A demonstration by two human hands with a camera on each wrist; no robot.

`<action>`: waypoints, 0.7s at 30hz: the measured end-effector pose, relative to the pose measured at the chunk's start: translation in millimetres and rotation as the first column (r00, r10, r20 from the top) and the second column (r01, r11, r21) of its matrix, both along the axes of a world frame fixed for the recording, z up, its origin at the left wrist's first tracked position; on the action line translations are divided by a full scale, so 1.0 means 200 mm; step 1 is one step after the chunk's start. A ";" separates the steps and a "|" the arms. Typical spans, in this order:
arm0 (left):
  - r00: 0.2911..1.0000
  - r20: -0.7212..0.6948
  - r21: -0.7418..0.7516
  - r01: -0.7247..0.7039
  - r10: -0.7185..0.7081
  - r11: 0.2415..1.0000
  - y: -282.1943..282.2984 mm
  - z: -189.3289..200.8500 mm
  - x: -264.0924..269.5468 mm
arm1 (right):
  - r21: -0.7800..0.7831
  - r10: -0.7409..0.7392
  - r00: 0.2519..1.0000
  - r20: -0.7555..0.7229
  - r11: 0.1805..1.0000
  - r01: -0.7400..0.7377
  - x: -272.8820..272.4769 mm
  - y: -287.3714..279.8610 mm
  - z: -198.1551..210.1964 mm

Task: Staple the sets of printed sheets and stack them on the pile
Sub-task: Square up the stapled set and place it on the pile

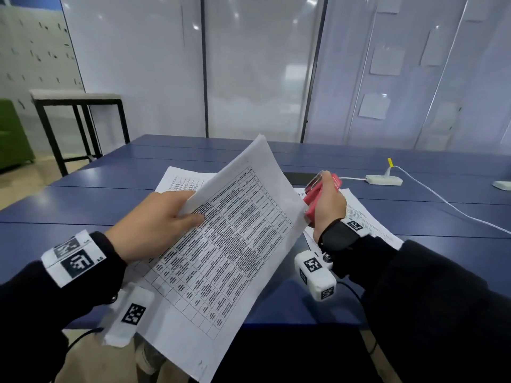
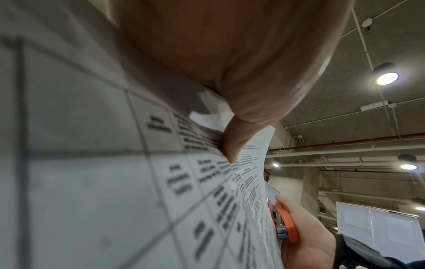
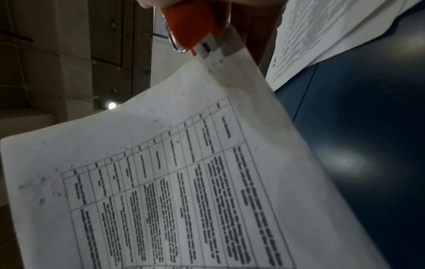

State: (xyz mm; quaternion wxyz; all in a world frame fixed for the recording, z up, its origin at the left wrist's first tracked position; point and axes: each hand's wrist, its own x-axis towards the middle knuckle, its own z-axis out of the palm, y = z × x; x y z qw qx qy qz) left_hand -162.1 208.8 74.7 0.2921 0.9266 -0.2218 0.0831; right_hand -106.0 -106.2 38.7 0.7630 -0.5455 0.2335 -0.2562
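My left hand (image 1: 154, 219) pinches a set of printed sheets (image 1: 221, 244) with a table grid, held tilted above the blue table (image 1: 110, 200); the thumb (image 2: 234, 140) lies on top of the print. My right hand (image 1: 327, 208) grips a red stapler (image 1: 318, 194) at the set's right corner. The corner of the sheets (image 3: 230, 58) sits in the mouth of the stapler (image 3: 195, 23). The same stapler (image 2: 285, 223) shows at the paper's edge (image 2: 260, 182) in the left wrist view.
More printed sheets lie flat on the table: one pile (image 1: 179, 181) behind the held set, another (image 1: 367, 219) under my right wrist. A white power adapter (image 1: 383, 180) with a white cable (image 1: 448, 203) lies far right. A black-framed bench (image 1: 77, 98) stands at left.
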 end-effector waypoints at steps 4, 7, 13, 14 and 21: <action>1.000 0.015 0.013 0.006 -0.006 1.000 -0.03 0.00 -0.02 | 0.056 -0.037 0.999 -0.009 0.998 0.037 0.02 -0.02 -0.02; 1.000 0.030 0.015 0.007 -0.007 1.000 -0.06 0.01 -0.04 | 0.054 -0.052 0.998 -0.036 0.997 0.054 0.03 -0.04 -0.02; 0.999 0.042 0.030 0.018 -0.019 0.999 -0.11 0.02 -0.08 | 0.009 -0.082 0.995 -0.056 0.997 0.082 0.04 -0.05 -0.03; 0.999 0.044 0.044 0.016 -0.018 0.999 -0.11 0.02 -0.08 | 0.001 -0.079 0.995 -0.066 0.997 0.079 0.04 -0.05 -0.03; 0.997 -0.067 0.042 -0.045 0.047 0.998 -0.01 0.01 0.03 | 0.131 0.252 0.960 -0.119 0.963 -0.237 -0.02 -0.08 -0.04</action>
